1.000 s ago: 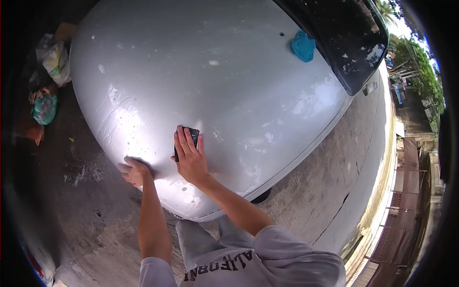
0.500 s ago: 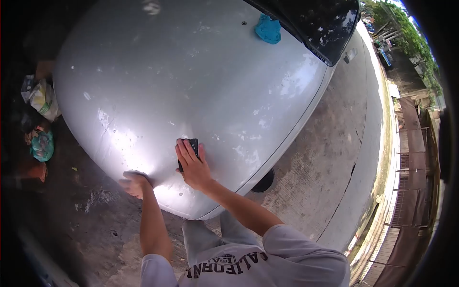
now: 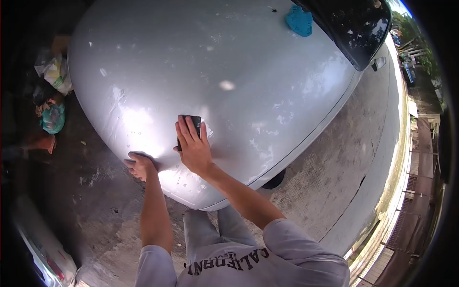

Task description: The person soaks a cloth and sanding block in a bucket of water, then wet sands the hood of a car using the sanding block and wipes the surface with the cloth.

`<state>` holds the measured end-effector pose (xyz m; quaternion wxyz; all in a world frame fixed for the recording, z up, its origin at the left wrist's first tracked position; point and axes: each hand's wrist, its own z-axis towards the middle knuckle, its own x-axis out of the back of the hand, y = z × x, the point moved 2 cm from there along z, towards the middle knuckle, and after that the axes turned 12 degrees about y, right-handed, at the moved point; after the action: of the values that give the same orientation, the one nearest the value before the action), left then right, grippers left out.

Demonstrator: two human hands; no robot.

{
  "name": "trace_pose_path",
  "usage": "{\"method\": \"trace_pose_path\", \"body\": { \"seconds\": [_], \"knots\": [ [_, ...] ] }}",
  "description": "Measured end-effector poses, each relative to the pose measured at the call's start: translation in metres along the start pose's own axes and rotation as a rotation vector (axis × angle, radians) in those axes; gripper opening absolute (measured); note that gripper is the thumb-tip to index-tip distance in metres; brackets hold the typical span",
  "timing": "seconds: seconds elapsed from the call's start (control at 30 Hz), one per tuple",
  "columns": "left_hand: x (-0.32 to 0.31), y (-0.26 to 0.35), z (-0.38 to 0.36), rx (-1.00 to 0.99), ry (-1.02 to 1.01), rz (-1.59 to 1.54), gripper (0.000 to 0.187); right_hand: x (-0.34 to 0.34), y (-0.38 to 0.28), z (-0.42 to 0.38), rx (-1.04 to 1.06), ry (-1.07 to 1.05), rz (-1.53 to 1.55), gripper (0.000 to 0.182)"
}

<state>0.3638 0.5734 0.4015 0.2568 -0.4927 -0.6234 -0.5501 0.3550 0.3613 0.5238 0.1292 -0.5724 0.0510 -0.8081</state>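
Observation:
The silver hood [image 3: 229, 57] of a vehicle fills the middle of the head view. My right hand [image 3: 193, 149] presses a black block [image 3: 196, 122] flat on the hood, its fingers over the block. My left hand [image 3: 141, 165] rests at the hood's front edge, fingers spread, with nothing visible in it; a dark shadow lies beside it. A crumpled blue cloth [image 3: 300, 20] lies near the dark windshield [image 3: 356, 31] at the top right.
Bags [image 3: 56, 74] and a green plastic bag [image 3: 52, 118] lie on the ground at the left, near a reddish-brown object [image 3: 44, 142]. A wheel [image 3: 274, 180] shows under the hood's right edge. Another light-coloured vehicle part [image 3: 45, 248] stands at the lower left.
My right hand has slid the black block up the hood, away from my body. My left hand stays at the front edge. The view has shifted, so the hood sits further right.

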Motion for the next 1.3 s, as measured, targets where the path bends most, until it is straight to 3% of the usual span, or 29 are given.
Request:
{"method": "trace_pose_path", "body": {
  "seconds": [0.03, 0.1, 0.13, 0.2, 0.27, 0.3, 0.37, 0.4, 0.5, 0.57, 0.63, 0.7, 0.77, 0.83, 0.9, 0.97, 1.03, 1.1, 1.17, 1.3],
  "knots": [
    [0.001, 0.002, -0.001, -0.002, 0.0, -0.002, 0.084, 0.0, -0.004, -0.008, 0.12, -0.039, 0.075, 0.073],
    [0.002, 0.002, -0.002, 0.03, -0.008, -0.01, 0.083, 0.02, 0.053, 0.009, 0.299, -0.073, -0.019, 0.071],
    [0.003, 0.001, -0.001, 0.032, -0.006, -0.002, 0.083, 0.043, 0.096, 0.032, 0.274, 0.014, -0.129, 0.07],
    [-0.001, 0.0, -0.001, 0.029, 0.012, -0.016, 0.081, 0.083, 0.196, 0.081, 0.051, 0.16, -0.295, 0.065],
    [-0.003, -0.005, 0.001, 0.028, 0.031, -0.001, 0.08, 0.111, 0.301, 0.114, -0.37, 0.263, -0.386, 0.064],
    [-0.005, -0.002, 0.003, 0.007, 0.046, 0.004, 0.079, 0.116, 0.322, 0.122, -0.47, 0.263, -0.415, 0.064],
    [-0.004, -0.003, 0.0, 0.034, 0.066, 0.001, 0.078, 0.086, 0.264, 0.115, -0.441, 0.324, -0.415, 0.066],
    [-0.004, -0.004, 0.001, 0.025, 0.064, 0.001, 0.078, 0.065, 0.2, 0.101, -0.325, 0.33, -0.362, 0.067],
    [0.003, -0.005, 0.003, -0.013, 0.07, -0.007, 0.079, 0.001, 0.018, 0.018, 0.049, 0.053, -0.045, 0.072],
    [-0.001, -0.001, 0.005, 0.02, 0.032, -0.064, 0.08, -0.021, -0.024, -0.026, 0.269, -0.053, 0.021, 0.071],
    [-0.007, -0.001, 0.007, 0.052, 0.036, -0.101, 0.081, 0.006, 0.024, -0.001, 0.212, -0.103, 0.112, 0.07],
    [-0.007, -0.005, 0.007, -0.008, 0.102, -0.105, 0.08, 0.058, 0.133, 0.054, 0.156, 0.052, -0.168, 0.068],
    [-0.005, -0.009, 0.006, -0.01, 0.094, -0.088, 0.08, 0.095, 0.244, 0.1, -0.016, 0.202, -0.311, 0.063],
    [-0.009, -0.008, 0.011, 0.016, 0.108, -0.06, 0.079, 0.114, 0.34, 0.134, -0.349, 0.319, -0.373, 0.065],
    [-0.005, -0.006, 0.008, 0.014, 0.116, -0.068, 0.079, 0.099, 0.296, 0.138, -0.452, 0.335, -0.445, 0.065],
    [-0.005, -0.005, 0.005, 0.007, 0.118, -0.077, 0.078, 0.056, 0.178, 0.104, -0.224, 0.273, -0.297, 0.072],
    [-0.008, -0.009, 0.008, 0.007, 0.13, -0.061, 0.078, 0.02, 0.058, 0.05, -0.004, 0.069, -0.047, 0.072],
    [-0.009, -0.008, 0.014, 0.008, 0.125, -0.083, 0.079, -0.003, 0.0, 0.021, 0.264, -0.025, 0.021, 0.073],
    [-0.014, -0.01, 0.016, 0.012, 0.102, -0.085, 0.079, -0.001, 0.04, 0.039, 0.358, -0.005, 0.062, 0.067],
    [-0.004, -0.007, 0.005, 0.032, 0.107, -0.083, 0.077, 0.078, 0.253, 0.151, -0.093, 0.267, -0.385, 0.063]
  ]
}}
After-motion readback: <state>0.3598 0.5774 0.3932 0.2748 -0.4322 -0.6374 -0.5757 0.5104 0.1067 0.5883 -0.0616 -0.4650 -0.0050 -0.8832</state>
